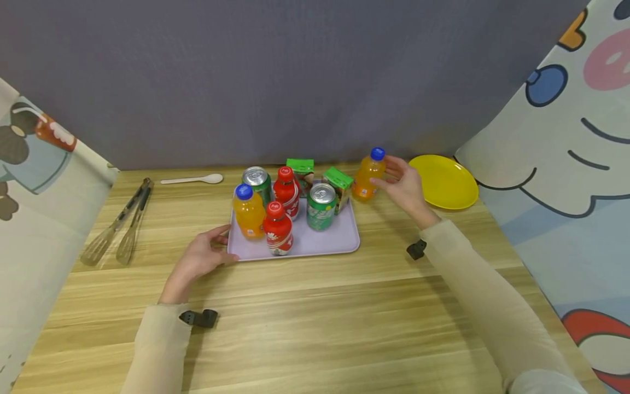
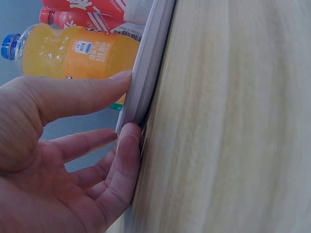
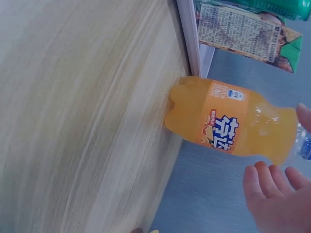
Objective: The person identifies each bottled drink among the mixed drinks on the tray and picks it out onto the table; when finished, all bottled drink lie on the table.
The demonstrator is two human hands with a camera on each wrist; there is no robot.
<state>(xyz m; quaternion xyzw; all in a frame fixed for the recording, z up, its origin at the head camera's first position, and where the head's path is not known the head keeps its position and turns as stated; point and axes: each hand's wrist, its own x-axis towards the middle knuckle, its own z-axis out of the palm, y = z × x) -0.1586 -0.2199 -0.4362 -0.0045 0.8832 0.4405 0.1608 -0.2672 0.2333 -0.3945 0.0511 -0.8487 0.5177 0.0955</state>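
My left hand (image 1: pixel 203 255) grips the left end of a lilac tray (image 1: pixel 315 247), thumb on the rim and fingers at its outer side. On the tray stand an orange soda bottle (image 1: pixel 249 213) with a blue cap, two red bottles (image 1: pixel 279 234) (image 1: pixel 287 196), two green cans (image 1: pixel 321 210) (image 1: pixel 257 181) and two drink cartons (image 1: pixel 338 183) (image 1: pixel 301 171) with green tops. Just past the tray's right end, a second orange soda bottle (image 3: pixel 194 109) stands upright on the table. My right hand (image 1: pixel 406 189) is beside its upper part, fingers extended with tips right at its shoulder, thumb across from them.
A yellow plate (image 1: pixel 445 183) lies to the right, behind the right hand. At the far left are two slotted metal utensils (image 1: pixel 115 229) (image 1: pixel 133 232), with a white spoon (image 1: pixel 192 179) near the back edge. A grey partition (image 1: pixel 295 82) rises behind the wooden table (image 1: pixel 315 323).
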